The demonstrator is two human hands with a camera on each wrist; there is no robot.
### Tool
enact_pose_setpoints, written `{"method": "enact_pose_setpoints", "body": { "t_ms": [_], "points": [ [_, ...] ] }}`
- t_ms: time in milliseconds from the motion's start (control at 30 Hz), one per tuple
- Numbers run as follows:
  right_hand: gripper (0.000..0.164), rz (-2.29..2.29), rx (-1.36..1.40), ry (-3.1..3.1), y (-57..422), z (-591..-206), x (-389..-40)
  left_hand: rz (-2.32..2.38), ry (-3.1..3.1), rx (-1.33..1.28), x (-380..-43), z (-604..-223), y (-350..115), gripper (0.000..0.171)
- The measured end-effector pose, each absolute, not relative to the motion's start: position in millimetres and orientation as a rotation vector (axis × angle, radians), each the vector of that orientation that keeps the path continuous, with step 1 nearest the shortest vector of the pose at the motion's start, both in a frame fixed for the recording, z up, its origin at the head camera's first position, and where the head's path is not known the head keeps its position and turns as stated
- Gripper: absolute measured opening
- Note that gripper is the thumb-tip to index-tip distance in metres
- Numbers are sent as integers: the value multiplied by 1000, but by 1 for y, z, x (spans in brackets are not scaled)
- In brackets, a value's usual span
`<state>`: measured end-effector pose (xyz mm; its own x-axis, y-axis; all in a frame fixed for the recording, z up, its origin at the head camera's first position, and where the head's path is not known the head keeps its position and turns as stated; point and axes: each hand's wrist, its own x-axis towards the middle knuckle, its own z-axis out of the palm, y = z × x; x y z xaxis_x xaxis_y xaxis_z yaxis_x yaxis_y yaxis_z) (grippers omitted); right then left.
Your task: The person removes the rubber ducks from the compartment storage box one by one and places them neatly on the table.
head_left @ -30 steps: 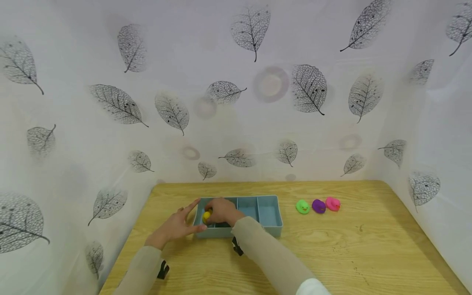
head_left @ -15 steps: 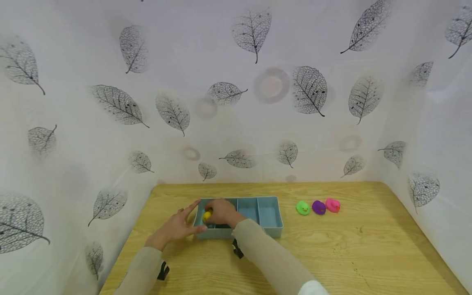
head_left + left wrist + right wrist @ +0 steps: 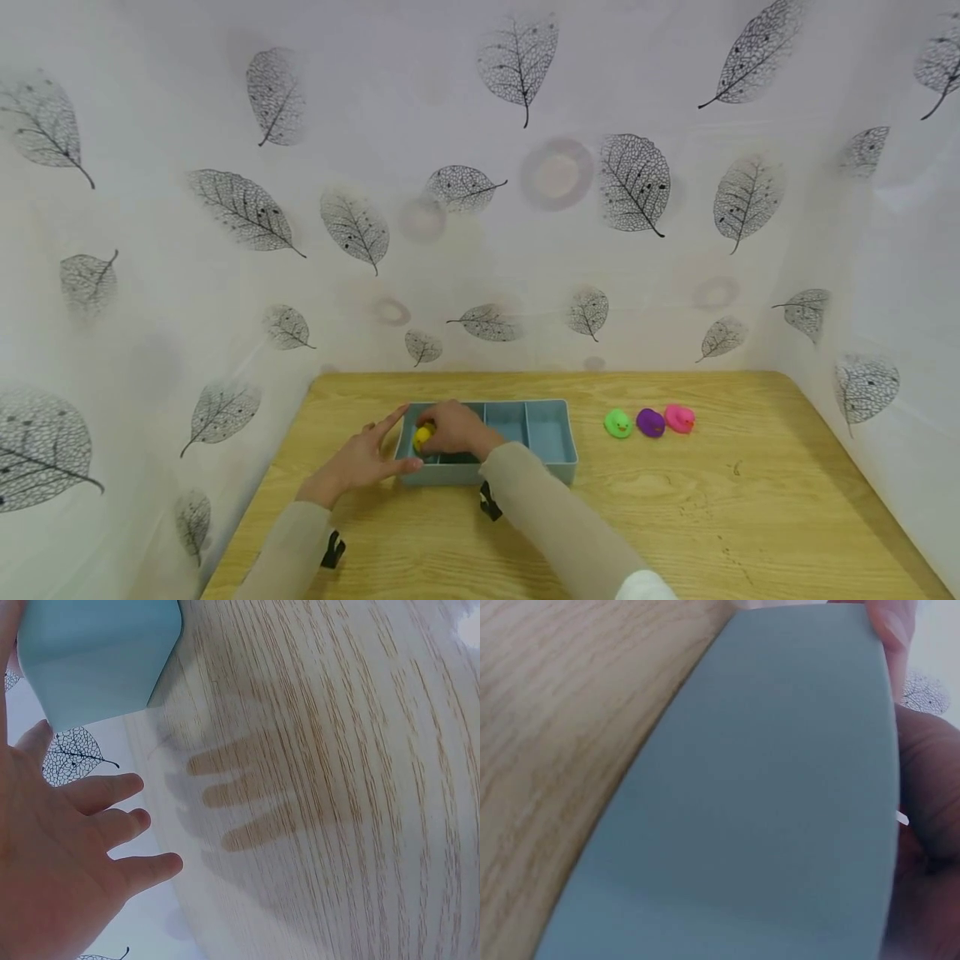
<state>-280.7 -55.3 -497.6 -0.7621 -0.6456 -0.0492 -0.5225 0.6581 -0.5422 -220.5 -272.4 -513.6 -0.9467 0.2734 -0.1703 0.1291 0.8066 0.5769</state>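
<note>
A blue-grey divided tray lies lengthwise on the table. My right hand reaches over its front wall and pinches a yellow rubber duck in the leftmost compartment; the fingers hide part of the duck. At the tray's left end, my left hand spreads its thumb and index finger to the front and back corners. Its other fingers extend over the table in the left wrist view, away from the tray wall. In the right wrist view the tray's front wall hides the right fingertips and the duck.
To the right of the tray, a green rubber duck, a purple one and a pink one stand in a row on the wooden table. A leaf-patterned white curtain closes off the back and sides.
The right hand and the yellow duck shift very slightly within the left compartment. The left hand stays at the tray's end, and the other ducks have not moved.
</note>
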Motion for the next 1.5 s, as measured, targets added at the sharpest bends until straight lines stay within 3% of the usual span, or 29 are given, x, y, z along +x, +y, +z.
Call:
{"method": "enact_pose_setpoints", "body": {
  "t_ms": [1233, 1500],
  "points": [
    [51, -1154, -961, 2490, -10, -472, -282, 800, 2780, 272, -220, -513, -269, 108],
    [43, -1302, -969, 2486, 8, -476, -282, 791, 2784, 261, -220, -515, -270, 108]
  ]
}}
